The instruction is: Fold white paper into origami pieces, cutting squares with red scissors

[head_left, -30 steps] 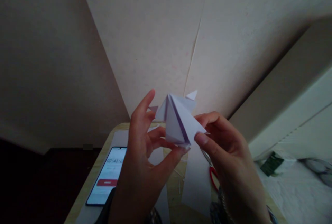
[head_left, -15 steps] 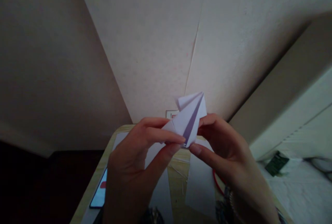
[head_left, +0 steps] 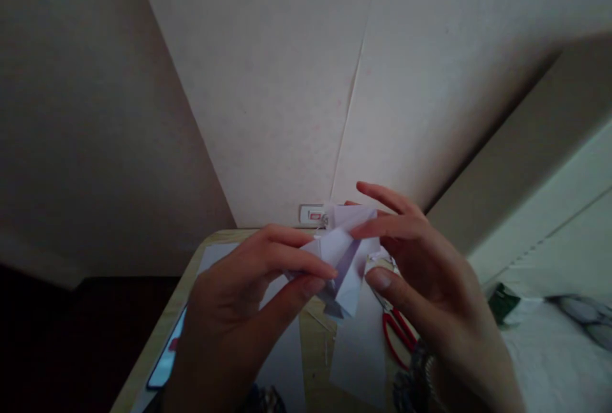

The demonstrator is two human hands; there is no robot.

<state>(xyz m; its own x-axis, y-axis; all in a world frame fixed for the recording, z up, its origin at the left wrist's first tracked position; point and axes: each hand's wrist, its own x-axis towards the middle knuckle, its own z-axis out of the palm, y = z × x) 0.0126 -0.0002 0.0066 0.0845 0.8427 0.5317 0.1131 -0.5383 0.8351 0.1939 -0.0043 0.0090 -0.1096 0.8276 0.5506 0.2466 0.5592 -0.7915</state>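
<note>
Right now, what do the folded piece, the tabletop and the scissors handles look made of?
The folded piece, pinched between the left hand and right hand, looks like matte white paper: sharp creases, layered flaps. The tabletop seems light wood or wood-look laminate, with faint grain. The scissors handles look like red plastic, though dim light leaves that open.

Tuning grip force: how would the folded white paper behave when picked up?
Likely very light: fingertip pinches of the left hand and right hand carry the folded paper. Probably stiffened along its creases yet easily crushed; loose flaps may flex.
</note>
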